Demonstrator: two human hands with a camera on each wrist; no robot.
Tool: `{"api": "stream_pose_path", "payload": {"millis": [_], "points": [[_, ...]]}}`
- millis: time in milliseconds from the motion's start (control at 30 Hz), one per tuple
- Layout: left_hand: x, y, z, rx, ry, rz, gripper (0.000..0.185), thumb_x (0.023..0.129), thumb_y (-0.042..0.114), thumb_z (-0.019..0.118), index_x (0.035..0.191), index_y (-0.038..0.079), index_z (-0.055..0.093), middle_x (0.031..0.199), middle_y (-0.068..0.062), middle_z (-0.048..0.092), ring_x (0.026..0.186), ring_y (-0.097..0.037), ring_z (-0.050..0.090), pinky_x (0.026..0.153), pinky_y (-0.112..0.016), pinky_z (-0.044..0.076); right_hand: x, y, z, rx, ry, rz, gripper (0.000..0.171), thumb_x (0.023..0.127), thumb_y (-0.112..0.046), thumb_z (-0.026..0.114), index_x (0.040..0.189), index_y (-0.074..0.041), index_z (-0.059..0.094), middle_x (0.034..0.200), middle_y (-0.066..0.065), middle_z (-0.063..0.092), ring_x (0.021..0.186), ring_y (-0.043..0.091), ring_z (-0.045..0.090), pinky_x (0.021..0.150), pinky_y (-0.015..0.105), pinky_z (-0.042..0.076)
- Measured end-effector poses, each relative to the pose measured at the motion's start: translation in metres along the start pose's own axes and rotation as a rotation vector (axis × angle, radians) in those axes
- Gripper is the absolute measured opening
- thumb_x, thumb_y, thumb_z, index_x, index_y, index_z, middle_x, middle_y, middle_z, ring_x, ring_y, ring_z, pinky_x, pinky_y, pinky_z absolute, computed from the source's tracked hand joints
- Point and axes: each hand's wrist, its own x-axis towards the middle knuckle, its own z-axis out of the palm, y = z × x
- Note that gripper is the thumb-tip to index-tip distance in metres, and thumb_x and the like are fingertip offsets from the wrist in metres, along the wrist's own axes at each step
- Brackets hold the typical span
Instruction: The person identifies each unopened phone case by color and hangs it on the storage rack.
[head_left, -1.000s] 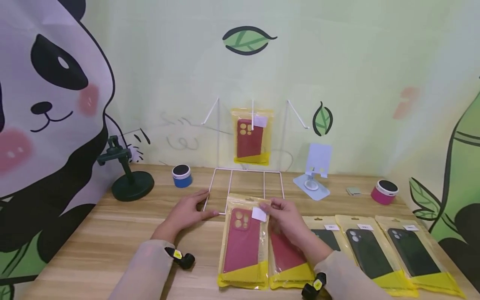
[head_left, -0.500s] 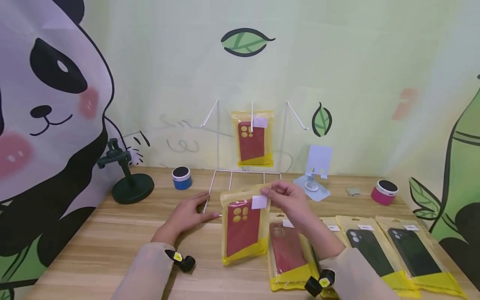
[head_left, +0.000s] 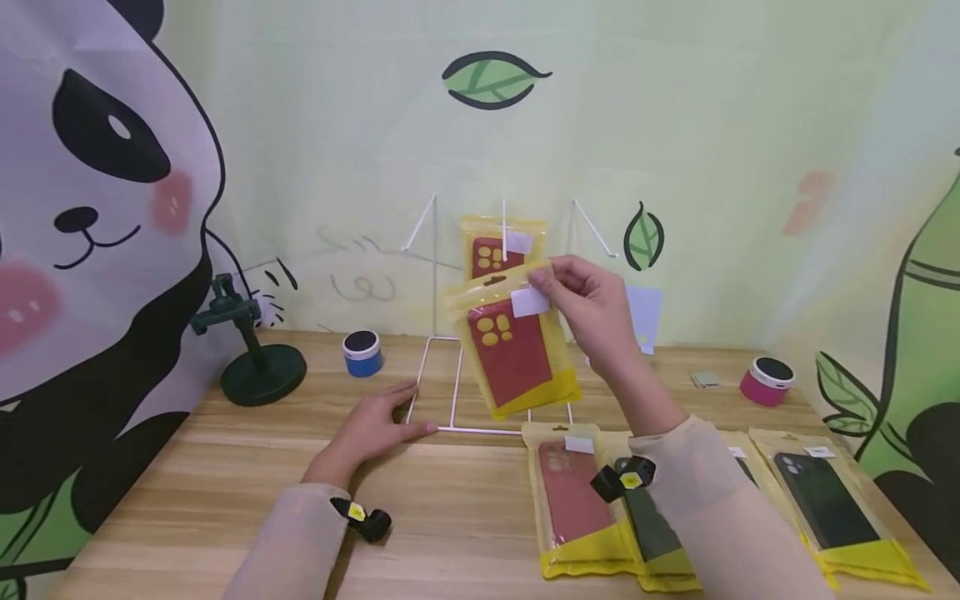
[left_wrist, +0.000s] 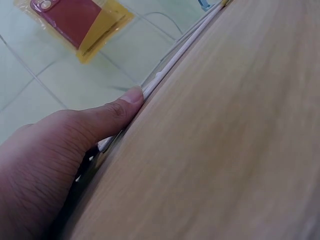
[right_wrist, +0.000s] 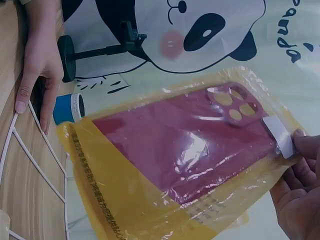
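Note:
My right hand (head_left: 592, 312) pinches the upper right corner of a packaged red phone case (head_left: 512, 346), in a clear and yellow bag with a white label. The bag hangs tilted in the air before the white wire display rack (head_left: 487, 431). Behind it, another bagged red phone case (head_left: 487, 250) hangs on the rack's middle hook (head_left: 505, 229) and is partly covered. Down on the table, my left hand (head_left: 372, 429) rests on the rack base's front left corner, thumb (left_wrist: 117, 112) and fingers straight and spread.
At the front right lie a bagged red case (head_left: 573, 500) and several bagged dark cases (head_left: 825, 500). A blue speaker (head_left: 363, 354) and dark green stand (head_left: 262, 371) are on the left. A pale phone stand (head_left: 647, 317), partly hidden, and a pink speaker (head_left: 767, 381) stand on the right.
My right hand has lifted the bagged red case off the table, up and forward toward the rack's middle hook. The left hand has stayed at the base's corner.

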Motion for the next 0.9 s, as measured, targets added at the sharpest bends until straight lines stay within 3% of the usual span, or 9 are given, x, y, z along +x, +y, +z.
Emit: {"api": "stream_pose_path", "payload": {"millis": [433,900], "points": [[0.0,0.001,0.0,0.007,-0.004,0.002,0.092,0.078,0.07,0.072,0.147,0.011,0.054,0.153,-0.005,0.048,0.141,-0.029,0.043,0.115,-0.049,0.035,0.016,0.005,0.0,-0.036,0.127,0.012,0.032,0.093,-0.03,0.075,0.108,-0.001,0.074,0.093,0.008,0.075,0.08,0.018,0.066,0.073,0.025,0.055],[0.001,0.003,-0.002,0.007,-0.012,-0.008,0.089,0.08,0.066,0.073,0.146,0.01,0.054,0.153,-0.006,0.048,0.142,-0.029,0.042,0.115,-0.049,0.034,0.044,0.042,0.008,-0.134,0.228,0.022,0.032,0.092,-0.037,0.075,0.103,-0.007,0.076,0.092,0.006,0.075,0.08,0.015,0.063,0.069,0.023,0.05]]}}
